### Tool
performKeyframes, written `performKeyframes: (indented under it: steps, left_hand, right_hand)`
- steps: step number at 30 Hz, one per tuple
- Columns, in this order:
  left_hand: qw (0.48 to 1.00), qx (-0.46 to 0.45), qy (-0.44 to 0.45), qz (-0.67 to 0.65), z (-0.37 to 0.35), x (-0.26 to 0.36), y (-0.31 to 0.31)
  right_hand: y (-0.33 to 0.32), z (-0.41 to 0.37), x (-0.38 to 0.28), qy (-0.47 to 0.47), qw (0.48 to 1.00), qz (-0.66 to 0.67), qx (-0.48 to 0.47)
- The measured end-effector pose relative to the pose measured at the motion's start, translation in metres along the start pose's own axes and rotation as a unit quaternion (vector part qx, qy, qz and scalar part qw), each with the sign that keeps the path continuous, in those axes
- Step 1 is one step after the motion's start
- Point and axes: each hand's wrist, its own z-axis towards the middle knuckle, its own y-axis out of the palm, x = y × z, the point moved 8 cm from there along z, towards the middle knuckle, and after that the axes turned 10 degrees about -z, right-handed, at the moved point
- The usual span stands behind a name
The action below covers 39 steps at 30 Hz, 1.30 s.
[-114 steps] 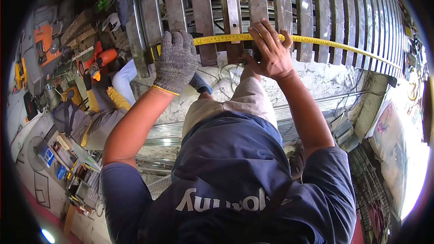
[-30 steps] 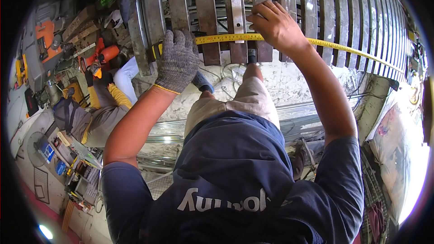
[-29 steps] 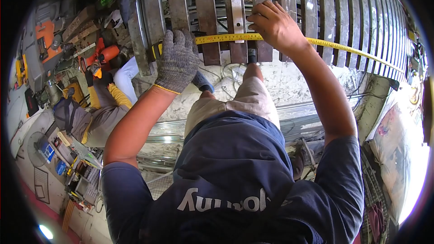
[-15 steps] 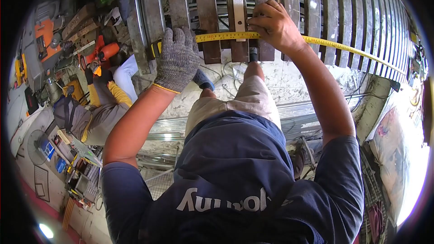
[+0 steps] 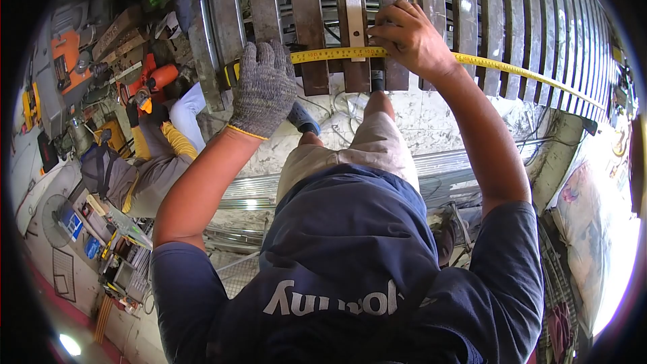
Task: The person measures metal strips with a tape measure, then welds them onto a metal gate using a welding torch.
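My left hand (image 5: 264, 87), in a grey knitted glove, lies over a tape measure. Part of its yellow and black case (image 5: 231, 73) shows left of the glove. The yellow blade (image 5: 532, 75) runs rightward across a row of metal slats (image 5: 465, 20). My bare right hand (image 5: 416, 40) rests above the blade, thumb and fingers pinched together; whatever is between the fingertips is hidden. Beside those fingertips, a lighter flat bar (image 5: 354, 7) with a dark hole lies lengthwise among the slats, and the blade crosses near its lower end.
Another person (image 5: 138, 168) with yellow sleeves and dark gloves crouches at left, near an orange power tool (image 5: 160, 77). Long shiny metal profiles (image 5: 451, 174) lie on the floor behind me. A fan (image 5: 57, 219) and assorted tools stand at far left. Cables (image 5: 337, 118) trail by my feet.
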Motion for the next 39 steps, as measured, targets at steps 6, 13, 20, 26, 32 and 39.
performKeyframes:
  steps: [6, 13, 20, 26, 32, 39]
  left_hand:
    - [0.998, -0.056, -0.028, -0.025, 0.0, -0.016, -0.003]
    - [0.979, -0.01, -0.012, -0.202, -0.009, -0.037, -0.085]
    - [0.908, 0.103, 0.112, -0.389, -0.086, 0.018, -0.201]
    - [0.885, 0.064, 0.109, -0.448, -0.134, 0.025, -0.137]
    - [0.884, 0.053, 0.059, -0.461, -0.146, -0.004, -0.125]
    - [0.863, 0.098, -0.02, -0.495, -0.142, -0.01, -0.123]
  right_hand:
    - [-0.041, -0.027, -0.011, 0.061, 0.997, -0.018, 0.031]
    - [-0.127, -0.157, 0.031, 0.347, 0.882, -0.151, 0.281]
    - [-0.122, -0.268, 0.06, 0.48, 0.347, 0.715, 0.372]
    - [-0.145, -0.43, 0.166, 0.223, 0.464, 0.668, 0.537]
    - [-0.207, -0.341, 0.015, 0.527, 0.559, 0.295, 0.568]
    - [-0.112, -0.16, -0.179, 0.334, 0.882, 0.293, -0.158]
